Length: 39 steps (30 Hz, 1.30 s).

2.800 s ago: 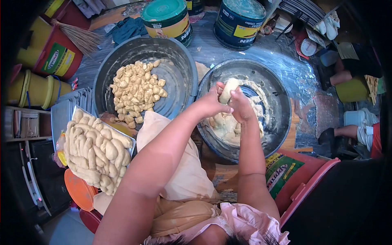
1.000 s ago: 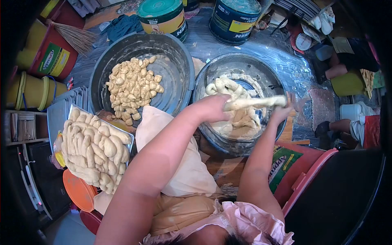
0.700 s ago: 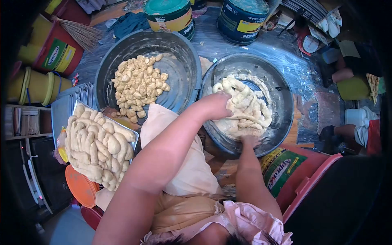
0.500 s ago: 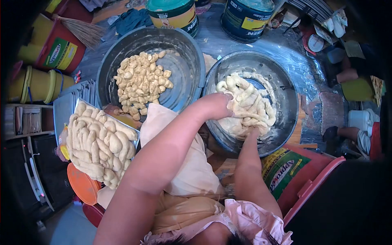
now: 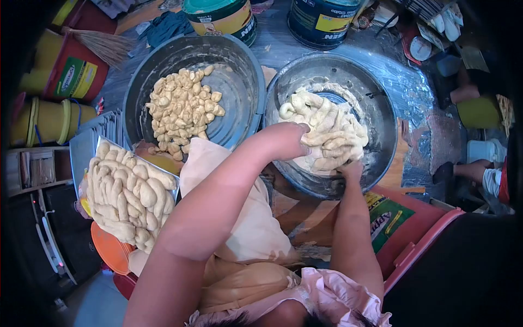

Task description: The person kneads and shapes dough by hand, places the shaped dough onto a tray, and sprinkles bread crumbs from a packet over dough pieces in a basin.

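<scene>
A soft, pale mass of dough (image 5: 327, 131), lumpy and rope-like, fills the middle of the right-hand dark basin (image 5: 376, 92). Into its left side reaches my left hand (image 5: 292, 140), closed on the dough with the fingertips partly hidden. My right hand (image 5: 351, 170) grips the dough's near right edge, its fingers curled and partly covered. White flour smears the basin's inner wall. A second dark basin (image 5: 239, 117) to the left holds a heap of small dough pieces (image 5: 182, 103).
Twisted dough strips (image 5: 128, 193) are piled on a tray at the left. A pale cloth sack (image 5: 245, 234) lies between my arms. Paint buckets (image 5: 321, 24) stand beyond the basins, a red bucket (image 5: 419, 218) close by my right arm. At far right, another person's leg (image 5: 471, 170) shows.
My right hand has shifted right with the dough's near edge, and the dough has changed shape slightly. My left hand stays at the left side. The whole view has shifted a little.
</scene>
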Motion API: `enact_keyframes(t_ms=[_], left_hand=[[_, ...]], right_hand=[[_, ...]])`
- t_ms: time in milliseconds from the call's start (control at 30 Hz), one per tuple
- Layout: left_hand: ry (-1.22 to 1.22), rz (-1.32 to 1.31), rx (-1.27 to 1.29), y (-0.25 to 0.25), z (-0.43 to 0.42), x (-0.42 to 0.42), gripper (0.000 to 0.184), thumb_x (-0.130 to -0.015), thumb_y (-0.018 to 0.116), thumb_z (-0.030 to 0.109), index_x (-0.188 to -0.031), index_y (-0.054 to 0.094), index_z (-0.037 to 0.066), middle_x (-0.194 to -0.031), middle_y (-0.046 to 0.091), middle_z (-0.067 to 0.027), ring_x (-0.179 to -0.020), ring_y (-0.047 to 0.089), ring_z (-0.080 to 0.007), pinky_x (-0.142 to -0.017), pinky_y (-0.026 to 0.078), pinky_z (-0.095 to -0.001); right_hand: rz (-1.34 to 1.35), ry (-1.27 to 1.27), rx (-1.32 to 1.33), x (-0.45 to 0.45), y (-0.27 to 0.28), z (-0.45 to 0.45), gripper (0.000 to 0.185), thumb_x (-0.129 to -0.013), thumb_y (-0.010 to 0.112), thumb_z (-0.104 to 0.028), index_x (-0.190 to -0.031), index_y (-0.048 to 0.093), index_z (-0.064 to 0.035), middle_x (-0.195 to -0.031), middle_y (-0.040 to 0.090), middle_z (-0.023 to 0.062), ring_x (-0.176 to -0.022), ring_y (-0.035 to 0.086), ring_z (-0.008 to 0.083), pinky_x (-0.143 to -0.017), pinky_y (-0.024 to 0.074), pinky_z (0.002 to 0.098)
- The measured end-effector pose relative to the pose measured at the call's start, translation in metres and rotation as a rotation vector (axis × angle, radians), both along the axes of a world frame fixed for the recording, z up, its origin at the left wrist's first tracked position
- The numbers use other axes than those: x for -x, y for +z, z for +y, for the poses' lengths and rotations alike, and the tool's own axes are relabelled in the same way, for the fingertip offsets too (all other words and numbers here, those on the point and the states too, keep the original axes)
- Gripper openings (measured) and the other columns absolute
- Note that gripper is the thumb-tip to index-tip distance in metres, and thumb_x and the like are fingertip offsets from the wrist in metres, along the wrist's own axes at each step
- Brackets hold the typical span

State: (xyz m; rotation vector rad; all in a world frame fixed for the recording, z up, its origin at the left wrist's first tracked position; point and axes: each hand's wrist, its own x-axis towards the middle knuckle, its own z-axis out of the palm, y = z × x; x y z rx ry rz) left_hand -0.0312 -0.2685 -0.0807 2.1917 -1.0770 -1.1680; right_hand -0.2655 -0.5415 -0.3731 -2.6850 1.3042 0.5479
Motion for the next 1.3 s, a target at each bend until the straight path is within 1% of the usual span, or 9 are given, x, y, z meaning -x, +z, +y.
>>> enact_keyframes(t_ms=[67, 167, 233, 467, 867, 1000, 1067, 1200, 1300], left_hand=[[0.0, -0.005, 0.021, -0.005, -0.001, 0.002, 0.059, -0.081, 0.064, 0.032, -0.128, 0.048, 0.0, -0.119, 0.056, -0.0246, -0.112, 0.054, -0.0361, -0.095, 0.042, -0.0391], [-0.02, -0.019, 0.002, -0.011, 0.003, 0.001, 0.059, -0.082, 0.064, 0.034, -0.128, 0.048, 0.001, -0.119, 0.056, -0.0241, -0.112, 0.054, -0.0358, -0.095, 0.042, -0.0391], [-0.012, -0.034, 0.023, -0.013, 0.002, 0.0, 0.059, -0.082, 0.063, 0.035, -0.128, 0.049, 0.001, -0.119, 0.057, -0.024, -0.112, 0.054, -0.0358, -0.095, 0.042, -0.039], [0.003, -0.045, 0.023, -0.006, 0.003, 0.002, 0.06, -0.083, 0.063, 0.036, -0.129, 0.047, 0.001, -0.119, 0.057, -0.0243, -0.112, 0.054, -0.036, -0.095, 0.042, -0.0386], [0.097, -0.054, 0.036, -0.014, 0.017, -0.006, 0.06, -0.082, 0.064, 0.035, -0.128, 0.048, 0.001, -0.114, 0.059, -0.025, -0.108, 0.057, -0.0361, -0.092, 0.044, -0.0386], [0.181, -0.007, 0.043, -0.015, 0.02, -0.012, 0.058, -0.082, 0.064, 0.035, -0.127, 0.05, 0.001, -0.111, 0.061, -0.024, -0.105, 0.058, -0.0361, -0.09, 0.045, -0.0384], [0.173, -0.031, 0.059, -0.014, 0.021, -0.011, 0.058, -0.082, 0.064, 0.034, -0.127, 0.05, 0.001, -0.11, 0.061, -0.0236, -0.104, 0.059, -0.0357, -0.09, 0.045, -0.0383], [0.172, -0.035, 0.088, -0.014, 0.02, -0.013, 0.057, -0.082, 0.064, 0.034, -0.126, 0.05, 0.001, -0.11, 0.06, -0.0228, -0.103, 0.059, -0.0349, -0.089, 0.045, -0.0381], [0.165, -0.044, 0.087, -0.014, 0.023, -0.015, 0.059, -0.08, 0.064, 0.035, -0.127, 0.051, 0.002, -0.115, 0.06, -0.0236, -0.108, 0.057, -0.0348, -0.093, 0.044, -0.0395]], right_hand=[[0.075, 0.243, 0.237, 0.021, -0.057, 0.027, 0.05, -0.08, 0.052, -0.031, -0.121, 0.055, -0.0021, -0.129, 0.051, 0.0183, -0.115, 0.05, 0.0352, -0.096, 0.0422, 0.0415], [0.139, -0.097, -0.148, -0.019, -0.039, 0.066, 0.053, -0.081, 0.048, -0.034, -0.123, 0.054, -0.0026, -0.135, 0.047, 0.0163, -0.122, 0.046, 0.0337, -0.097, 0.041, 0.0422], [0.25, -0.024, -0.403, -0.021, -0.091, 0.069, 0.05, -0.083, 0.047, -0.032, -0.123, 0.054, -0.0029, -0.132, 0.049, 0.0178, -0.124, 0.045, 0.0323, -0.097, 0.0397, 0.0443], [0.064, -0.299, -0.499, -0.06, -0.055, 0.162, 0.043, -0.089, 0.046, -0.029, -0.121, 0.056, -0.0027, -0.12, 0.057, 0.0138, -0.112, 0.053, 0.0275, -0.092, 0.0423, 0.0414], [-0.591, -0.644, -1.389, -0.094, -0.046, 0.197, 0.034, -0.091, 0.047, -0.023, -0.115, 0.057, -0.0021, -0.11, 0.06, 0.0095, -0.1, 0.057, 0.0223, -0.085, 0.0457, 0.0384], [-0.842, -0.493, -1.715, -0.146, -0.011, 0.16, 0.028, -0.091, 0.049, -0.019, -0.112, 0.058, -0.002, -0.103, 0.061, 0.0068, -0.092, 0.059, 0.0189, -0.079, 0.0482, 0.0365], [-0.938, -0.719, -1.63, -0.177, -0.06, 0.124, 0.022, -0.087, 0.053, -0.01, -0.106, 0.057, -0.0003, -0.091, 0.062, 0.006, -0.079, 0.059, 0.0163, -0.066, 0.0486, 0.0335], [-0.31, -0.128, -1.352, -0.181, -0.06, 0.101, 0.014, -0.078, 0.056, -0.005, -0.089, 0.064, -0.002, -0.084, 0.064, 0.0096, -0.071, 0.059, 0.0167, -0.061, 0.0485, 0.0339], [-0.777, -0.005, -0.785, -0.155, -0.075, 0.049, 0.021, -0.075, 0.056, -0.006, -0.091, 0.067, -0.0004, -0.089, 0.067, 0.0154, -0.081, 0.064, 0.0219, -0.068, 0.0506, 0.0341]])
